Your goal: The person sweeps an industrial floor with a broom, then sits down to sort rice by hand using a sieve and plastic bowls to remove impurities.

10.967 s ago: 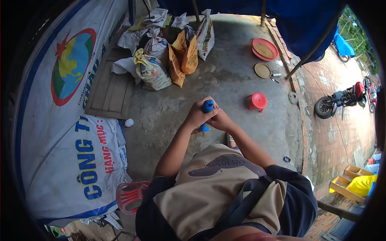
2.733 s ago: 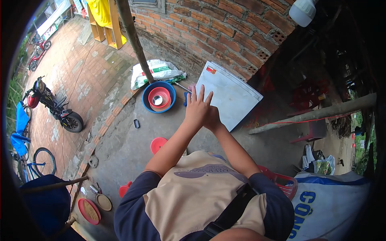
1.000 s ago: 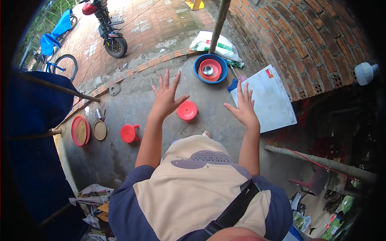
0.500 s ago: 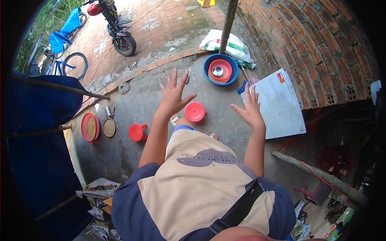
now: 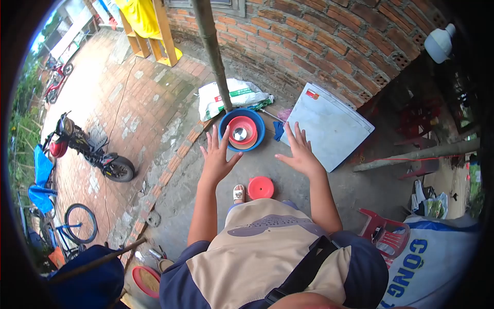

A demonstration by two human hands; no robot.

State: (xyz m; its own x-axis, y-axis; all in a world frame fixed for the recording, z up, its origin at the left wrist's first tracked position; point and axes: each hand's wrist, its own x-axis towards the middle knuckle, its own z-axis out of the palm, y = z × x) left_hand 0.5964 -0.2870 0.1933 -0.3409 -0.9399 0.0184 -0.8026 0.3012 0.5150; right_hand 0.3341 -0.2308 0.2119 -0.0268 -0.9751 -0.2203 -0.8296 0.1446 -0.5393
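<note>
My left hand point(image 5: 217, 158) is raised in front of me with its fingers spread, holding nothing. My right hand point(image 5: 299, 153) is held up beside it, also spread and bare. Beyond the left hand stands a blue basin point(image 5: 261, 133) with a red bowl point(image 5: 250, 122) and a small metal bowl point(image 5: 240, 134) inside. Past the right hand lies a large whitish flat panel point(image 5: 332, 123), with a dark blue cloth point(image 5: 279, 131) by its left edge. A red plastic stool point(image 5: 261, 188) sits below and between the hands, near my sandalled foot point(image 5: 239, 193).
A bamboo pole point(image 5: 210, 49) rises behind the basin next to a white sack point(image 5: 234, 95). A brick wall point(image 5: 319, 36) runs along the back right. At left are a motorbike point(image 5: 95, 152) and a bicycle point(image 5: 77, 226). A red chair point(image 5: 386, 234) stands at right.
My view has turned to the right, so the basin and panel now lie more directly ahead. Both hands stay raised and spread. The red chair and printed sheet at right have come into view.
</note>
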